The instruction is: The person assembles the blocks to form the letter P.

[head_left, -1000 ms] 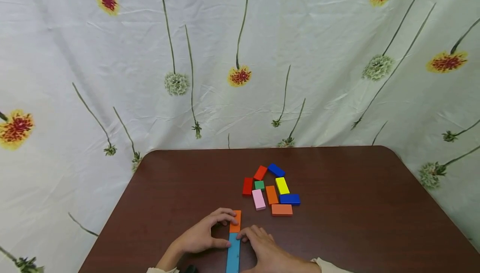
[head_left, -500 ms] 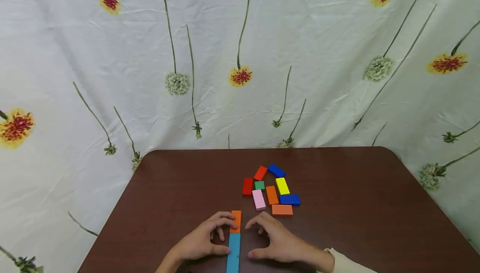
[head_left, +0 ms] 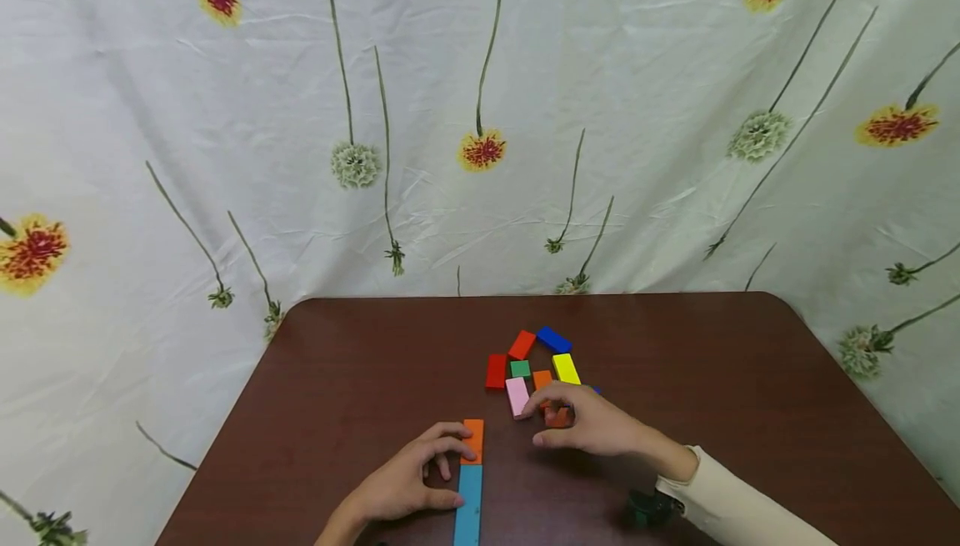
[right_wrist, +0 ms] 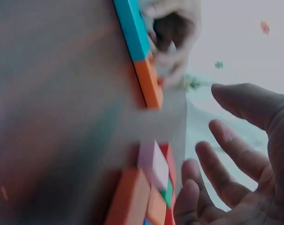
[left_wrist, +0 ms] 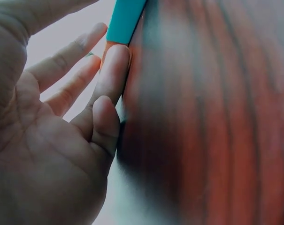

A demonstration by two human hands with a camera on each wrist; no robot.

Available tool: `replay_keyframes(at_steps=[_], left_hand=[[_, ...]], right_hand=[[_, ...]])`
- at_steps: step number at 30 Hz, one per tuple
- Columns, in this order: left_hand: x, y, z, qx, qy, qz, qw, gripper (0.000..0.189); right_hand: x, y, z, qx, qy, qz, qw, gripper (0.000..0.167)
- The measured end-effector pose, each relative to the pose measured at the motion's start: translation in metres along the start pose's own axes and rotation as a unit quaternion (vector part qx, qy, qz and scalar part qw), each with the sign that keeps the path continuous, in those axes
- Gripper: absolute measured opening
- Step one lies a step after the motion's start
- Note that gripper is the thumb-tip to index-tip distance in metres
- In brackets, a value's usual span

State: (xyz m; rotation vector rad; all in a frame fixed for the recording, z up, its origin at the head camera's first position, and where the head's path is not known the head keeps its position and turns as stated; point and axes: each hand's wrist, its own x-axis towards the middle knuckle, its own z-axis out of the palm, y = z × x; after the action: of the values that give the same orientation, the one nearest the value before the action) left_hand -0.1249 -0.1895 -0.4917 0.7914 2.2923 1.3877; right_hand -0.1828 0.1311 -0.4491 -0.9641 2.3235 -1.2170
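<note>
My left hand rests beside a row of blocks, with loosely bent fingers on the orange block and the thumb at the edge of a long light-blue block. These two blocks lie end to end in a straight line. Above the near side of a loose cluster hovers my right hand, thumb and fingers spread and holding nothing. Below it is a salmon-orange block, partly hidden in the head view. A pink block lies by its fingertips, and another orange block just behind.
Farther back in the cluster are two red blocks, a small green block, a yellow block and a blue block. Another blue block is mostly covered by my right hand. A flowered cloth hangs behind the brown table.
My right hand has left the light-blue and orange row, opened, and moved right and away from me over the cluster. My left hand stays at the row.
</note>
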Motion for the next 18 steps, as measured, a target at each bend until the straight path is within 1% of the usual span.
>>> replay_keyframes(at_steps=[2, 3, 5, 8, 10, 12, 14, 18], left_hand=[[0.0, 0.001, 0.0, -0.002, 0.004, -0.007, 1.0, 0.037], [0.0, 0.001, 0.001, -0.003, 0.006, -0.01, 0.9999, 0.036], [0.0, 0.001, 0.002, -0.01, 0.009, -0.013, 0.9998, 0.035], [0.001, 0.0, 0.003, -0.013, 0.008, -0.01, 0.9998, 0.035], [0.001, -0.001, 0.004, -0.015, 0.007, -0.007, 0.9998, 0.035], [0.001, -0.001, 0.004, -0.016, 0.007, -0.008, 0.9998, 0.034], [0.0, -0.001, 0.004, -0.017, 0.008, -0.009, 0.9998, 0.034], [0.0, -0.001, 0.003, -0.015, 0.008, -0.008, 0.9998, 0.034]], right_hand=[[0.001, 0.006, -0.01, -0.001, -0.01, 0.002, 0.9999, 0.03], [0.002, 0.01, -0.014, -0.005, -0.015, -0.003, 0.9999, 0.03], [0.002, 0.017, -0.023, -0.024, -0.027, -0.02, 0.9992, 0.028], [0.002, 0.028, -0.032, -0.055, -0.048, -0.049, 0.9961, 0.024], [0.002, 0.035, -0.036, -0.067, -0.068, -0.059, 0.9937, 0.025], [0.002, 0.04, -0.038, -0.069, -0.092, -0.059, 0.9916, 0.031], [0.003, 0.044, -0.04, -0.068, -0.116, -0.059, 0.9892, 0.04], [0.004, 0.047, -0.042, -0.073, -0.147, -0.058, 0.9847, 0.056]])
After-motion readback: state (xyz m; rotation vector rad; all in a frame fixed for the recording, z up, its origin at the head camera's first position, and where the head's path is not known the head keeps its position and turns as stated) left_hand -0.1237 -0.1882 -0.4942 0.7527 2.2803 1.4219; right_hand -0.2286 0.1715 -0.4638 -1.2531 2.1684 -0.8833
